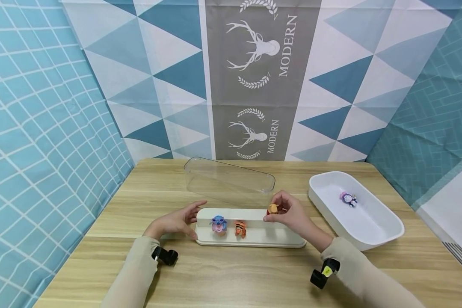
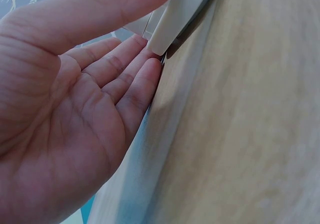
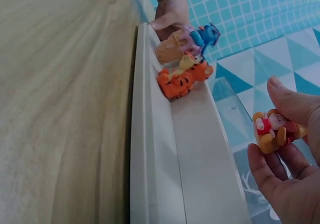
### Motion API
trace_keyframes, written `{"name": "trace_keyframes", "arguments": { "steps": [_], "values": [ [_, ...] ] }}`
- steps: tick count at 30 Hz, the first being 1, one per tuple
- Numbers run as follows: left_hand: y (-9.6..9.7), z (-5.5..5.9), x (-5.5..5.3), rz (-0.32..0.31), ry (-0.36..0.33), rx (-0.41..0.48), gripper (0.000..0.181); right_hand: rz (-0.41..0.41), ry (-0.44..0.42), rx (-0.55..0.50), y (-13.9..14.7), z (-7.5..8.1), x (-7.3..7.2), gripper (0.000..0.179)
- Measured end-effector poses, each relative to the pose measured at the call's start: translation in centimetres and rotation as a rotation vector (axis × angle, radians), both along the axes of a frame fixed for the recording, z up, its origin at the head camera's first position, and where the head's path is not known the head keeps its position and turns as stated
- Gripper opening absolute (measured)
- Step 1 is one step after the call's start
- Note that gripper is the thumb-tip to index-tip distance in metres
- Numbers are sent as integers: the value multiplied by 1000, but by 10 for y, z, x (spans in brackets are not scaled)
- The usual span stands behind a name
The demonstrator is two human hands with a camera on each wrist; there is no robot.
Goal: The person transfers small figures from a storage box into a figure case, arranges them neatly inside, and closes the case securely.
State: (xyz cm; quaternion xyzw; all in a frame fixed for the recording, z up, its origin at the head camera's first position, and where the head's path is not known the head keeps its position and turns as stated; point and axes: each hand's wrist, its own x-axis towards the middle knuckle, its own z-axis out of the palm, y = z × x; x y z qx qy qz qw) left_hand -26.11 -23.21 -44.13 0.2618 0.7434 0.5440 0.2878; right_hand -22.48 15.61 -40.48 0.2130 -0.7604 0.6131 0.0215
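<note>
Two pale sleeves (image 1: pixel 363 269) reach in over the table (image 1: pixel 231 273). The right hand (image 1: pixel 292 211) has the yellow toy (image 3: pixel 272 131) pinched between thumb and fingertips, above the right half of the white stand (image 1: pixel 285 240) and clear of it. In the right wrist view the toy's yellow feet point left, the same way as the bases of the toys on the stand; the small pink face on its front is turned to that camera, and its other end is partly hidden by the hand. The left hand (image 1: pixel 177 220) is spread at the stand's left end, thumb and fairly straight fingers well apart, touching it. The stand's long axis runs left to right. On its lower front step stand the blue toy (image 1: pixel 218 224) and, to its right, the tiger (image 1: pixel 240 229), both upright. Behind lies a clear cover (image 1: pixel 231 165), its right end slanting nearer. To the right, a white tray (image 1: pixel 375 220), angled from far left to near right, holds a purple toy (image 1: pixel 348 199).
</note>
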Motion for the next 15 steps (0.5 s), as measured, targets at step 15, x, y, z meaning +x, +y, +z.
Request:
{"name": "trace_keyframes", "arguments": {
  "steps": [15],
  "values": [
    [0, 1, 0, -19, 4, 20, 113, -12, 237, 144, -19, -12, 16, 39]
  ]
}}
